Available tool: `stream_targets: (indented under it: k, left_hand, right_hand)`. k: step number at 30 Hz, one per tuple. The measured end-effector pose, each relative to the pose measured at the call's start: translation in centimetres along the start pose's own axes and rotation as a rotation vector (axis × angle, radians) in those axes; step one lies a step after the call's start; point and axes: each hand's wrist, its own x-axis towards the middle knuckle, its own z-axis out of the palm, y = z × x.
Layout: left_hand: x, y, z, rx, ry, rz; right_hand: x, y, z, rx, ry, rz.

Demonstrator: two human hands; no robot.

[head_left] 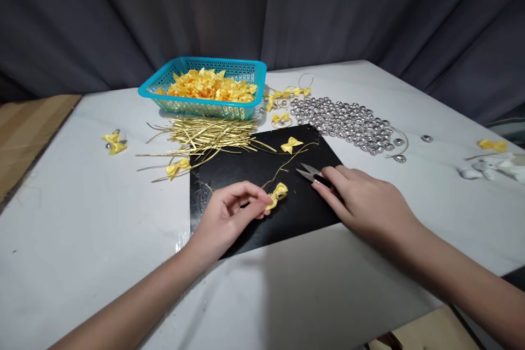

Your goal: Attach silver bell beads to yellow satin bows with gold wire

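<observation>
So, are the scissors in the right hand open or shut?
Open. The tips of the scissors in the right hand stand apart, and the black mat shows between them.

A blue basket [205,101] and gold wires [213,132] block the way beyond a black mat [254,167], silver beads [348,120] crowd its far right, and scissors [307,175] jut into the gap between left hand [235,208] and right hand [361,197]; the near-left bench [98,229] lies open.

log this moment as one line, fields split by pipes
left hand: pinching bow | right hand: holding snips, blades apart | mat: beneath bow | basket: more bows | beads: piled
</observation>
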Motion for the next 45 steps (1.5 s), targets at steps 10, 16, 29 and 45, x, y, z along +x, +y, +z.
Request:
stream_targets:
  k: [10,16,29,45]
  left_hand:
    - [0.0,0.5,0.4,-0.097,0.03,-0.05]
    - [0.1,0.4,0.3,-0.112,0.021,-0.054]
    - [0.2,0.5,0.5,-0.008,-0.031,-0.112]
    - [0.0,0.1,0.8,0.083,0.243,0.065]
  right_hand:
    - [0.4,-1.3,-1.0,0.32,0.143,-0.215]
    - [1.1,-3.9,-2.6,0.916,-0.083,-0.318]
    - [1.5,-4.1,-1.5,1.078,-0.186,-0.273]
    - [2.1,-4.6,-0.7,1.695,-0.341,0.075]
